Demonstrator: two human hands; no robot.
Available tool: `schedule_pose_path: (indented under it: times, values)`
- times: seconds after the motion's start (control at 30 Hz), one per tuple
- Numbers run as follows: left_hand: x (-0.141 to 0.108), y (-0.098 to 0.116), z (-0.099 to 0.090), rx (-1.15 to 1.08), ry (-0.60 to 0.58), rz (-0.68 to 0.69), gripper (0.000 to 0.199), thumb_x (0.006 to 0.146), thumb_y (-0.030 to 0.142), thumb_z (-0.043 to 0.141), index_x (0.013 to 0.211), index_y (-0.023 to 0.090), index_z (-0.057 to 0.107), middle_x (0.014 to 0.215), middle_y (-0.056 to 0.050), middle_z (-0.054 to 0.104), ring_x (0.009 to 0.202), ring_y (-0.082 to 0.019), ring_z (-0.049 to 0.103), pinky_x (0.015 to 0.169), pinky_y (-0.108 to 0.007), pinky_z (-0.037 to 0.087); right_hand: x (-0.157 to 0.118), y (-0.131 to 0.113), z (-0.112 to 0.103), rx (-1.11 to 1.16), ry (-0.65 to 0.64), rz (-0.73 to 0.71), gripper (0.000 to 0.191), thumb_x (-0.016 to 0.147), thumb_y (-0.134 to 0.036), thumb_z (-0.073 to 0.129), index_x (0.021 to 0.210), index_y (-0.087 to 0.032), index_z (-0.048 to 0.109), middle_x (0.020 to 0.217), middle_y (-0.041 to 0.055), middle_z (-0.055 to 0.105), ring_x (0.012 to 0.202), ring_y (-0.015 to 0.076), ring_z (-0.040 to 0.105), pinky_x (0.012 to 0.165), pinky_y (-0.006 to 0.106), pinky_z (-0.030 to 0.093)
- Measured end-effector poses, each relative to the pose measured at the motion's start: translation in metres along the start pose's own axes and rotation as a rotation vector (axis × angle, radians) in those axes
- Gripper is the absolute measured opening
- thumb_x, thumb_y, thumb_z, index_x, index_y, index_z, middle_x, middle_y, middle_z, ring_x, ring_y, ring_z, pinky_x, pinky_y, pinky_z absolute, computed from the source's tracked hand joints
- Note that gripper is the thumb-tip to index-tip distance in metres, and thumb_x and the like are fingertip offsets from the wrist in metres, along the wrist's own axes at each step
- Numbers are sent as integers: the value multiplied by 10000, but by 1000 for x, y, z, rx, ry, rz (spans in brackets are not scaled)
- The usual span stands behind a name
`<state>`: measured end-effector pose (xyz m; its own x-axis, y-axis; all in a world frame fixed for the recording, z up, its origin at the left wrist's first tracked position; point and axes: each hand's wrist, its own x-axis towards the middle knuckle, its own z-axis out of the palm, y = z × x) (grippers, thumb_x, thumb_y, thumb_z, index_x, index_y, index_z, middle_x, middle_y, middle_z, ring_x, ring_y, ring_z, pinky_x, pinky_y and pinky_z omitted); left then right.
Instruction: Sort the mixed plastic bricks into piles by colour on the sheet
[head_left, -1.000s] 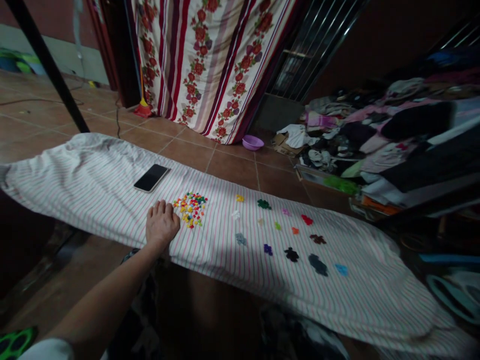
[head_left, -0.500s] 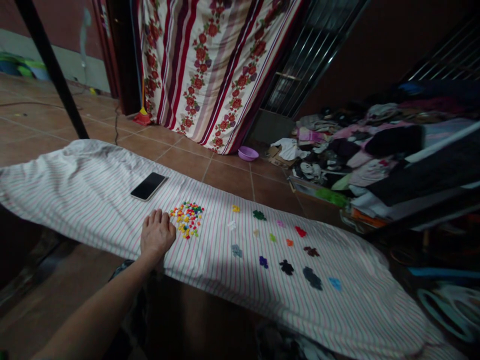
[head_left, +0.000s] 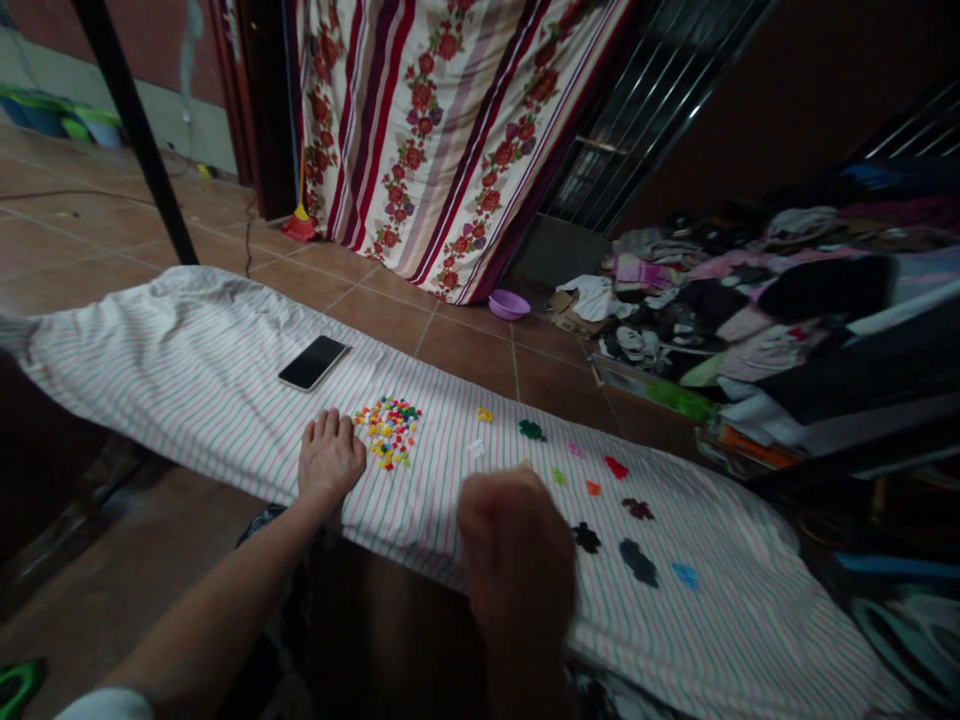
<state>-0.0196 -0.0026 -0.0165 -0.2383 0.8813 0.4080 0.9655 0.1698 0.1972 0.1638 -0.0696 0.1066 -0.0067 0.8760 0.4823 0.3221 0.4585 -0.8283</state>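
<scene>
My left hand point(head_left: 331, 458) lies flat on the striped cloth point(head_left: 225, 400), fingers stretched out beside a mixed heap of small coloured pieces point(head_left: 388, 432), like beads or tiny bricks. My right hand point(head_left: 517, 550), blurred, is curled into a fist over the cloth; what it may hold is hidden. It covers some of the small piles sorted by colour. Around it show white point(head_left: 476, 448), yellow point(head_left: 485, 414), dark green point(head_left: 532, 430), red point(head_left: 616, 467), brown point(head_left: 637, 509), black point(head_left: 587, 538), dark grey point(head_left: 639, 563) and blue point(head_left: 685, 575) piles.
A phone point(head_left: 313, 363) lies on the cloth behind my left hand. Beyond the table are a purple basin point(head_left: 509, 305), a floral curtain point(head_left: 442, 150) and a red broom point(head_left: 300, 226). A heap of clothes point(head_left: 750, 290) fills the right side.
My right hand has come into view from below, over the sorted piles. My left hand stays beside the mixed heap. The whole view has shifted slightly.
</scene>
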Motion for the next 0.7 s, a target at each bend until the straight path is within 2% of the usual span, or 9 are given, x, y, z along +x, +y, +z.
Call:
schedule_pose_path:
  times: [0.07, 0.17, 0.23, 0.3, 0.43, 0.7]
  values:
    - [0, 0, 1, -7, 10, -1, 413, 871, 269, 369, 1169, 98, 598, 1322, -190, 560, 1293, -319, 452, 1071, -458, 321, 12, 23, 19, -39, -47, 13, 314, 925, -296, 522, 1225, -239, 596, 1049, 75, 648, 928, 195, 626, 689, 306, 567]
    - [0, 0, 2, -15, 27, -1, 415, 869, 265, 377, 1173, 91, 597, 1323, -198, 558, 1289, -325, 458, 1070, -464, 323, 24, 71, 41, -235, -186, 5, 394, 834, -224, 566, 1222, -218, 630, 1186, 107, 620, 1088, 230, 581, 819, 331, 543]
    - [0, 0, 3, -10, 33, 8, 409, 870, 264, 380, 1169, 90, 598, 1322, -201, 558, 1284, -326, 463, 1068, -467, 324, 25, 100, 49, -374, -271, 37, 252, 845, -224, 559, 1039, -211, 719, 1046, 92, 663, 1011, 220, 601, 885, 345, 506]
    - [0, -1, 4, 4, 37, 18, 402, 873, 266, 379, 1161, 91, 599, 1319, -201, 560, 1281, -325, 466, 1067, -466, 325, 23, 118, 55, -476, -321, 73, 218, 878, -236, 542, 960, -208, 742, 970, 82, 667, 955, 204, 608, 882, 323, 486]
    - [0, -1, 4, 16, 44, 15, 396, 871, 269, 389, 1161, 100, 600, 1310, -193, 567, 1279, -325, 466, 1064, -462, 328, 27, 124, 64, -631, -391, 108, 221, 908, -237, 540, 988, -227, 746, 944, 66, 661, 937, 180, 599, 859, 269, 454]
    - [0, -1, 2, -6, 45, 8, 397, 865, 263, 394, 1152, 91, 607, 1310, -204, 569, 1282, -325, 468, 1062, -461, 327, 51, 101, 77, -850, -557, 145, 235, 928, -266, 512, 917, -251, 746, 971, 52, 660, 927, 170, 590, 775, 248, 418]
